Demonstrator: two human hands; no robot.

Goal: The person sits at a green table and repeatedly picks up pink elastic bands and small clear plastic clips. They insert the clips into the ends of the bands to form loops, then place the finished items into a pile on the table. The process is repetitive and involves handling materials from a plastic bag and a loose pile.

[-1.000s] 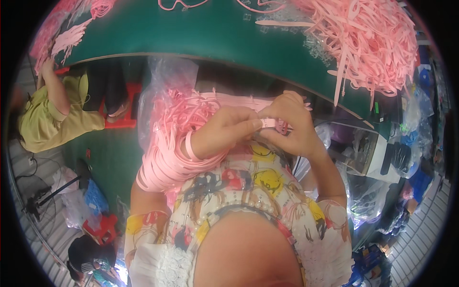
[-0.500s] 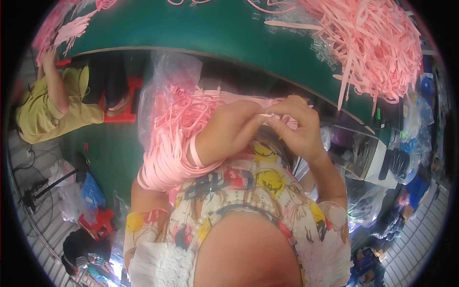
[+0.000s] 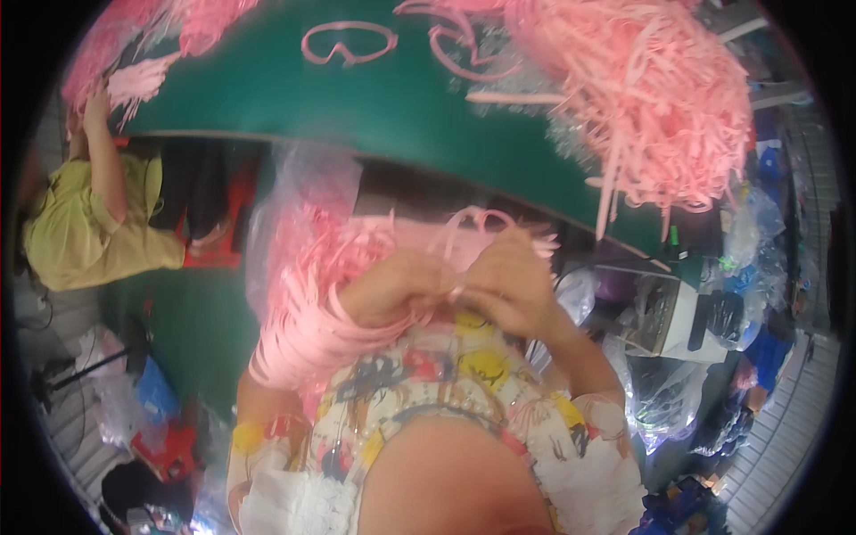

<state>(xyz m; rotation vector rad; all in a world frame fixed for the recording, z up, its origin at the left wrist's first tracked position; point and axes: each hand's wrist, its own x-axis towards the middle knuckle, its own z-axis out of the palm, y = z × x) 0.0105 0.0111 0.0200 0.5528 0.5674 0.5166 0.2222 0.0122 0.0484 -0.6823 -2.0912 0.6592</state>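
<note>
On my feed, clock centred on the hands: thin pink strap [image 3: 457, 292] sits dead centre, above the lap, between the two hands. Left hand [image 3: 406, 283] seems to pinch it, thumb against fingers; right hand [image 3: 508, 281] pinches from the 3 o'clock side, nearly touching the left. Motion blur, so I can't tell the exact finger placement or whether any join is closed. A pink loop [image 3: 489, 215] stands up just past them at 12.

At 8, a stack of pink loops [image 3: 308, 341] rings the left forearm. At 11 to 12, a flat pink bundle [image 3: 417, 234] lies across just beyond the hands; a clear plastic bag [image 3: 314, 174] is at 10.

Progress, my judgement: the forearm loops look dealt with, the held piece looks mid-handling, and plenty looks left. The big loose heap of straps [image 3: 669, 107] on the green bench [image 3: 312, 107] between 1 and 2 looks unsorted; no count possible.

Farther out: small clear plastic pieces [image 3: 571, 135] beside that heap, a pink goggle-shaped frame [image 3: 349, 26] on the bench at 11, a co-worker in a yellow-green top [image 3: 89, 227] past 9, handling pink strips [image 3: 141, 78].
</note>
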